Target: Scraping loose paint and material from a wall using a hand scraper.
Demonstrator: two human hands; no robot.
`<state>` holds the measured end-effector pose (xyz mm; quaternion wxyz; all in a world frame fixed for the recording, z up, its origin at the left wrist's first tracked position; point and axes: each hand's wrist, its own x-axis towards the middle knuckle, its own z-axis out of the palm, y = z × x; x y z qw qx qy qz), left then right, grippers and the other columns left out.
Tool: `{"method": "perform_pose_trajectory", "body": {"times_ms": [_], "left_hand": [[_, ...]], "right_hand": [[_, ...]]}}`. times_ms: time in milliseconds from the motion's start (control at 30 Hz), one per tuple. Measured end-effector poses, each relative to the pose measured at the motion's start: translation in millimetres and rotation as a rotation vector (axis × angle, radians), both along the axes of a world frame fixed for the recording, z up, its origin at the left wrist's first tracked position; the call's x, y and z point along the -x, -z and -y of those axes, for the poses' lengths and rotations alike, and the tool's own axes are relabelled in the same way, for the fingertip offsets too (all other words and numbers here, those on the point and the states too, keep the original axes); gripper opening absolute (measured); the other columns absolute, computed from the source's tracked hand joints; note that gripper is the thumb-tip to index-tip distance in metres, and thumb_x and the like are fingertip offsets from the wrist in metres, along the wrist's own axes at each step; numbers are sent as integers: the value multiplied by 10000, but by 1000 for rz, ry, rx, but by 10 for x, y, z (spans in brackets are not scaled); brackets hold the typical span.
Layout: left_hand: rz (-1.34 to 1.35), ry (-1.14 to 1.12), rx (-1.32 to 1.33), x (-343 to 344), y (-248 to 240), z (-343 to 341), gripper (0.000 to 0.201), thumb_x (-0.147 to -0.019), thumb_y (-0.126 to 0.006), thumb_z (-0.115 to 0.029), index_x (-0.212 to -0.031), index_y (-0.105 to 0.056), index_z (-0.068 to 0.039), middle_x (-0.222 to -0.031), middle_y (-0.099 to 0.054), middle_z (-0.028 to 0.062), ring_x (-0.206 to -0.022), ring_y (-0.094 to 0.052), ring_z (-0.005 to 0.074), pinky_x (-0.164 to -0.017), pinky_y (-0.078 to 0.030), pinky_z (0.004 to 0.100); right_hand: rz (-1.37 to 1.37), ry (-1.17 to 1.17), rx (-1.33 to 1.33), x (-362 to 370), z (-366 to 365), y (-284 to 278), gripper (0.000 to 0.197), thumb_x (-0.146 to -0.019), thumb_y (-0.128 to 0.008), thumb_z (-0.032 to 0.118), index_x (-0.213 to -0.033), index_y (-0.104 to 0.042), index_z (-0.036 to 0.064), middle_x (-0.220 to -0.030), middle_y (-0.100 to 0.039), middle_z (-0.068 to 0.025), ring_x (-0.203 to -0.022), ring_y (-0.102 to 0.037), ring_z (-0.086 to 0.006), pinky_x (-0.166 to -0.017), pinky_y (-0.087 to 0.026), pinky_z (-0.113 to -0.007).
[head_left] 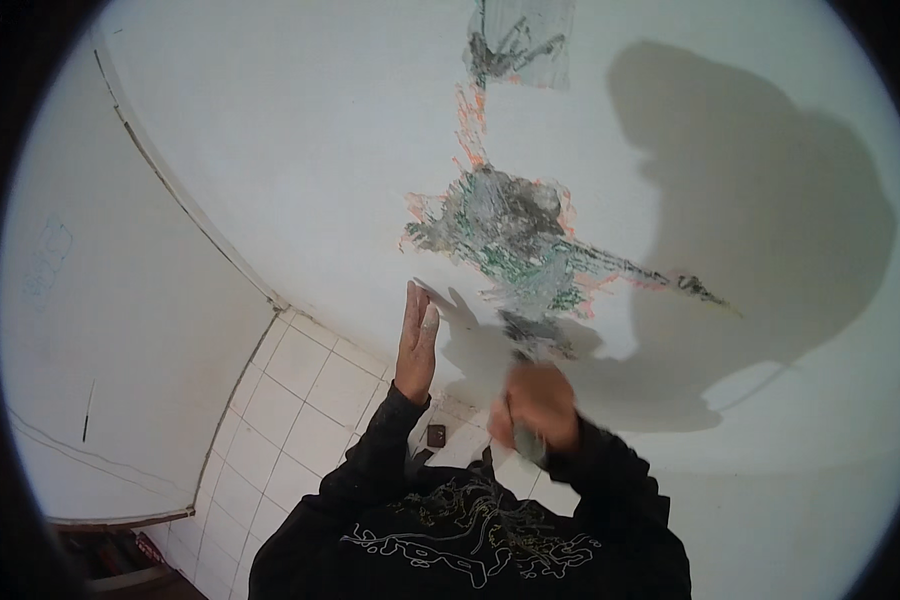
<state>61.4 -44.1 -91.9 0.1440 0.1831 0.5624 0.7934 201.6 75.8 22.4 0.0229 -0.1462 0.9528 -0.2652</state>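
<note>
My left hand [418, 345] is raised beside the white wall, fingers stretched out and held flat together; whether the fingertips touch the wall I cannot tell. Blurred by motion, my right hand [545, 400] is closed round a scraper-like hand tool [529, 443], whose grey-green handle end shows below the fist. Its working end is mostly hidden by the hand and meets the lower edge of the damaged patch [515, 215]. That patch has rough grey, green and orange layers laid bare in the white paint. A thin dark scratched line [640, 272] runs from it to the right.
A grey rectangular patch [525, 45] sits higher on the wall. My shadow [760, 220] falls at the right. Below lies a white tiled floor [270, 410] with a small dark object [436, 435]. A white panel [120, 300] stands at the left, above a dark shelf [120, 560].
</note>
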Motion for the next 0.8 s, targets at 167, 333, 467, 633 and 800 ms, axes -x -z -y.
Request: {"method": "perform_pose_trajectory", "body": {"times_ms": [167,333,467,633,800], "left_hand": [[59,-2,-21,-4,-7,29,617,-942,-386,-237,-1406,-39,-25,-1435,-171,203,-1344,-165,232,-1085,-136,305],[110,23,-11,-101,-306,-133,630,-931,-385,-229,-1409,-25,-32,-1432,-179,206,-1342,-176,236,-1084,-132,310],[30,13,12,51,-7,91,637,-942,-387,-281,-1413,-26,-51,-1421,-209,218,-1331,-202,253,-1073,-155,323],[50,20,-13,74,-15,141,657,-939,-380,-302,-1411,2,-52,-1420,-201,224,-1341,-181,253,-1085,-125,326],[64,66,26,-4,-145,21,674,-940,-381,-323,-1411,24,-61,-1427,-204,205,-1347,-160,249,-1085,-103,323]], "right_hand": [[-919,-258,501,86,129,167,252,-606,-641,-42,-559,-416,63,-516,-399,-39,-418,-431,-209,-394,-350,-324],[-740,-182,363,138,-91,208,254,-573,-687,18,-593,-441,77,-536,-403,-53,-445,-442,-224,-402,-339,-324],[228,204,249,-213,18,-452,141,-592,-608,80,-609,-482,20,-597,-492,-128,-476,-465,-273,-425,-363,-330],[276,35,48,-50,32,-291,100,-633,-580,99,-596,-501,49,-440,-415,-76,-433,-474,-268,-497,-442,-385],[-251,112,521,-76,-89,190,164,-627,-610,202,-523,-563,85,-478,-488,-112,-474,-548,-272,-513,-457,-356]]}}
